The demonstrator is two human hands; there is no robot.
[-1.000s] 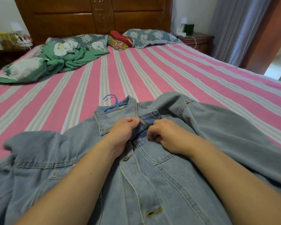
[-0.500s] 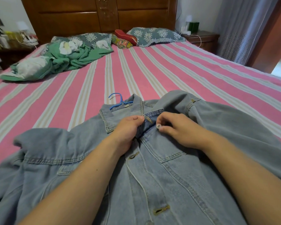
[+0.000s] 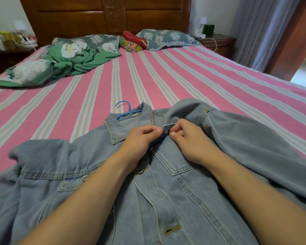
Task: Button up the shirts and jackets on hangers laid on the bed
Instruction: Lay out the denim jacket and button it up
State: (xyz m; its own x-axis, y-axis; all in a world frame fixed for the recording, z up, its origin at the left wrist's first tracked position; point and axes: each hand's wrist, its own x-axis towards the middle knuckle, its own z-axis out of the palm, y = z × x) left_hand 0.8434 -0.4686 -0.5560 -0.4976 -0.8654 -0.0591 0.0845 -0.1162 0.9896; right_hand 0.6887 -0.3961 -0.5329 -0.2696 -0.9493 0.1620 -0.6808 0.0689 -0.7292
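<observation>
**Top button of the denim jacket, both hands at the collar**

Your left hand point(image 3: 140, 138) has its fingers curled, thumb and forefinger pinching the jacket's left front edge just below the collar point(image 3: 129, 124). Your right hand point(image 3: 187, 138) is likewise curled, its fingertips pinching the opposite front edge at the top buttonhole; a small metal button point(image 3: 168, 133) shows between the two hands. Both forearms reach forward over the jacket point(image 3: 166, 191), wrists low on the cloth. The jacket lies face up on the striped bed point(image 3: 148, 82), on a blue hanger point(image 3: 125, 110) whose hook pokes out above the collar. A lower buttonhole point(image 3: 172, 229) is unfastened.
</observation>
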